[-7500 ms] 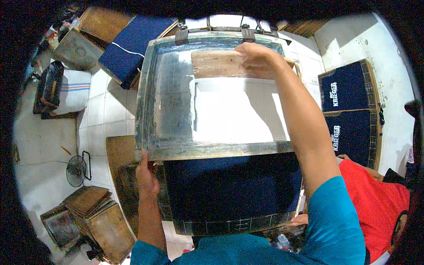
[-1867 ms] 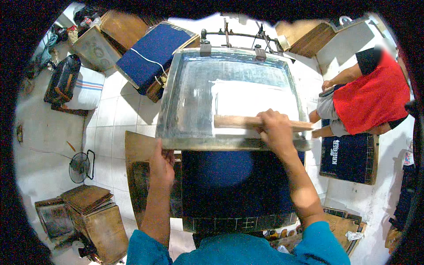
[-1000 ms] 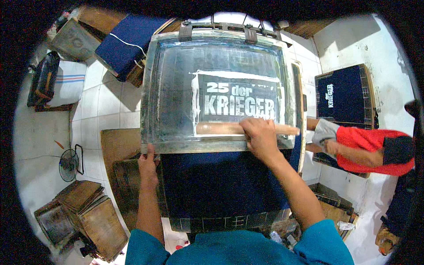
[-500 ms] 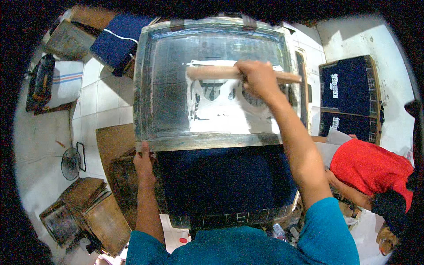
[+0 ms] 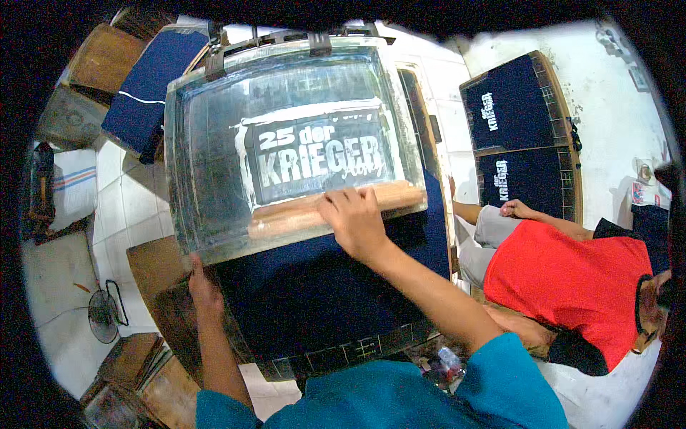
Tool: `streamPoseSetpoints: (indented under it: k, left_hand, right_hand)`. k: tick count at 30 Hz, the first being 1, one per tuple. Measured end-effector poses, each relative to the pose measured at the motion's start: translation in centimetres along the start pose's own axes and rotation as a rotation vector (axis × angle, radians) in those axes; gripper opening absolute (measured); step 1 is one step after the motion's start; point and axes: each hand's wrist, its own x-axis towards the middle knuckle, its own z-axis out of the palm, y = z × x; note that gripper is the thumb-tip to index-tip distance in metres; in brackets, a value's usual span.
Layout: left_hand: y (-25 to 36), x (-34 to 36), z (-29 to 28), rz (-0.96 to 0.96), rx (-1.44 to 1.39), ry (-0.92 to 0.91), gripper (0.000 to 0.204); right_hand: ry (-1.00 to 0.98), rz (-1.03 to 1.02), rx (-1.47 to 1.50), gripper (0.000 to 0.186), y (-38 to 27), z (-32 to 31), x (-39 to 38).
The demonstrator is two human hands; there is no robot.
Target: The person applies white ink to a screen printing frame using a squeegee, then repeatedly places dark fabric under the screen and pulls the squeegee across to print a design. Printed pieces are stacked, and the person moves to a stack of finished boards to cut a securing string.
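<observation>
A screen printing frame [image 5: 176,179] lies before me above dark navy cloth [image 5: 300,300] on a board. White ink [image 5: 246,168] edges the lettered stencil on its mesh, and white lettering shows there. My right hand [image 5: 355,222] is closed over a wooden squeegee [image 5: 282,217] resting along the near edge of the mesh. At the frame's near left corner, my left hand [image 5: 205,292] grips the edge with the thumb up; its other fingers are mostly hidden.
Metal clamps [image 5: 320,44] hold the frame's far side. Boards with printed navy cloth [image 5: 511,107] stand at the right, near a person in a red shirt [image 5: 564,279]. A fan [image 5: 104,314] and stacked boards [image 5: 175,390] are at the left.
My right hand has drawn the squeegee from the far part of the mesh to its near edge, and the lettering now shows. My left hand stays on the corner. The view has shifted.
</observation>
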Motion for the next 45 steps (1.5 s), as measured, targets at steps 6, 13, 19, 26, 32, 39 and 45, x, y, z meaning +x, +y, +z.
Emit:
streamPoseSetpoints:
  k: [6,13,19,26,32,39,45]
  left_hand:
    - [0.6,-1.5,0.7,0.090,0.098,0.180,0.051]
    - [1.2,-2.5,1.3,0.040,0.108,0.256,0.045]
    - [0.9,-2.4,1.2,0.114,0.024,0.214,0.049]
    - [1.6,-3.0,1.7,0.129,-0.017,0.160,0.060]
    - [2.3,-3.4,1.7,0.109,-0.076,0.141,0.057]
    - [3.0,-3.3,2.2,0.117,-0.064,0.078,0.059]
    - [7.1,-7.7,4.9,0.284,-0.040,-0.009,0.056]
  right_hand:
    - [-0.225,0.037,-0.021,0.019,3.1,-1.3,5.4]
    - [-0.495,-0.029,0.160,0.026,4.4,-5.8,10.0]
    - [-0.428,-0.001,0.184,0.028,3.0,-4.0,5.9]
    - [-0.380,-0.059,0.051,0.027,9.0,-1.9,19.6]
    - [-0.474,0.224,0.271,0.038,11.1,-0.8,23.5]
    - [-0.105,-0.024,-0.085,0.023,1.2,-3.5,3.4]
    - [0.260,0.083,0.000,0.041,-2.1,-8.3,0.6]
